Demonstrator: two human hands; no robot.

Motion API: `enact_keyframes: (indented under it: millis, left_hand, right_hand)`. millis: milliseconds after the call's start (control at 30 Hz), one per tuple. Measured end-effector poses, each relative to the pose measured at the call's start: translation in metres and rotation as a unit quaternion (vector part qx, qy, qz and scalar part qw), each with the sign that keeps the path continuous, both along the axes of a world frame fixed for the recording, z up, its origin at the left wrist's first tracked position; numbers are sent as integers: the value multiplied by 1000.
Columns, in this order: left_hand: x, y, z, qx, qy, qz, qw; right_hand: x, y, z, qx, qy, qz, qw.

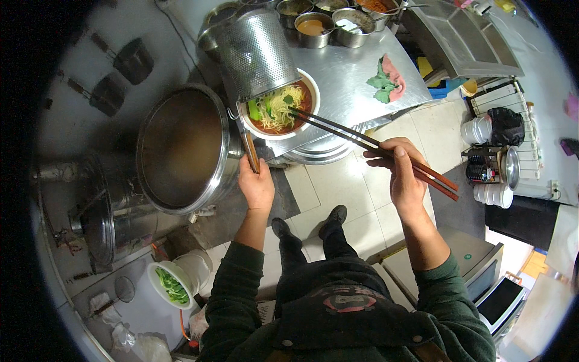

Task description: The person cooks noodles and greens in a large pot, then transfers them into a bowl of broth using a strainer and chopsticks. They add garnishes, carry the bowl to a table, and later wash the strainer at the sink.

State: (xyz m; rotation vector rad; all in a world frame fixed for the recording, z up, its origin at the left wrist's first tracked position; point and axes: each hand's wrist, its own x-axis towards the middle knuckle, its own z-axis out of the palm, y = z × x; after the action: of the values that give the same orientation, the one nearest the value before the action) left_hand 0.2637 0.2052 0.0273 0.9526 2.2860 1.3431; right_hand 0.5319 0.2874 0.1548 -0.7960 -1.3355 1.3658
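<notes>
My left hand (257, 183) grips the wooden handle (250, 151) of a perforated metal noodle strainer (258, 52). The strainer is tipped over a white bowl (312, 92), its mouth at the bowl's far-left side. Inside the bowl lie pale noodles (282, 108) and green leaf vegetables (254, 111) in red-brown broth (273, 128). Long dark chopsticks (344, 129) with reddish ends are held in my right hand (402, 174). Their tips touch the noodles. Part of the bowl is hidden behind the strainer.
A large steel pot (183, 149) of cloudy liquid stands left of the bowl. Several metal seasoning pots (314, 31) line the back of the steel table (344, 81). A pink and green cloth (388, 80) lies at its right. A white bucket (181, 276) of greens sits lower left.
</notes>
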Motion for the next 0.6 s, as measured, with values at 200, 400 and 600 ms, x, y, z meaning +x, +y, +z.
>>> enact_keyframes:
  millis: [200,400,600]
  left_hand:
    - [8,-4,10,8,-24,-6,1000]
    - [13,-4,17,7,-34,-20,999]
    - [16,-7,16,5,-45,-32,998]
  right_hand:
    - [16,-4,40,48,-57,10,997]
    - [-5,-14,33,52,27,-26,998]
    - [-38,-2,-11,-91,152,-6,984]
